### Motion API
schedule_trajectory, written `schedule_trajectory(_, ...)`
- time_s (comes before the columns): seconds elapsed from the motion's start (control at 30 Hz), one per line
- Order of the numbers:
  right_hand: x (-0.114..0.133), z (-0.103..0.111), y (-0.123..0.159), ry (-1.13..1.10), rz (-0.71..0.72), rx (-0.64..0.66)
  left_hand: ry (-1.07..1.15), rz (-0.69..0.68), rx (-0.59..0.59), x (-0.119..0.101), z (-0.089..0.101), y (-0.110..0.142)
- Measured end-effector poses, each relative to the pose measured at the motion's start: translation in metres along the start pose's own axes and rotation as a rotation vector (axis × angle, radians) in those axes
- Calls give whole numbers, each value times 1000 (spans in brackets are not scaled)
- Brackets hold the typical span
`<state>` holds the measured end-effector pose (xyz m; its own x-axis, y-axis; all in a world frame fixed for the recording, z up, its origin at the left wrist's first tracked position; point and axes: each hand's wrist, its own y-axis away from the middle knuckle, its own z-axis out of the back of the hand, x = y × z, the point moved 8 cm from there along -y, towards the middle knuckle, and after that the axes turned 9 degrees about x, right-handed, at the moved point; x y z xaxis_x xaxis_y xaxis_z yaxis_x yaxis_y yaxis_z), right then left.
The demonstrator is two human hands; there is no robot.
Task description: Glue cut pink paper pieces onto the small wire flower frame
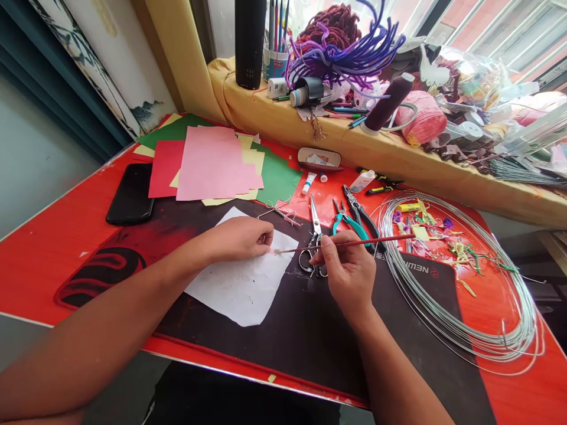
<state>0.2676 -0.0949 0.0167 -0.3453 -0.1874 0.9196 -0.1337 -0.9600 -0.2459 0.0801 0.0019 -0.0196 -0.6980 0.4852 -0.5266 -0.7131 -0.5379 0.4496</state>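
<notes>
1. Only got the head view here, so that's what I'm going on. The right hand (349, 271) has a thin red paintbrush (385, 239) pinched between thumb and fingers, closed snugly, its tip pointing left.
2. The left hand (252, 237) hovers low over a white paper sheet (243, 298), fingers drawn together with a small pink piece (272, 250) at their tips. They hide most of it, so can't tell its shape or how hard it's pinched.
3. That pink bit is above the sheet's right side, with the brush tip right at it, maybe touching; too tiny to be sure.
4. Step in hand, my guess: dabbing something onto the pink piece. No clue whether it's glue or paint, though a small tube (309, 183) lies farther back.
5. Next move, I reckon, calls for a steady left pinch and light little strokes on the right, keeping those fingertips clear of the bristles. Also, scissors (315, 219) lie just beside the right hand, so watch the knuckles.
</notes>
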Motion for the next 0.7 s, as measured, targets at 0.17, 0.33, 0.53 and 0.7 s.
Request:
schedule_trajectory(0.17,2,-2,0,-37,6,-2,12,13,2,-1,1,1)
schedule_trajectory(0.33,2,-6,0,-29,13,42,3,12,4,-2,2,1)
schedule_trajectory(0.53,1,3,-1,-60,8,18,-4,6,11,-1,1,1)
schedule_trajectory(0.7,3,-2,-1,-81,17,19,-11,25,7,0,1,1)
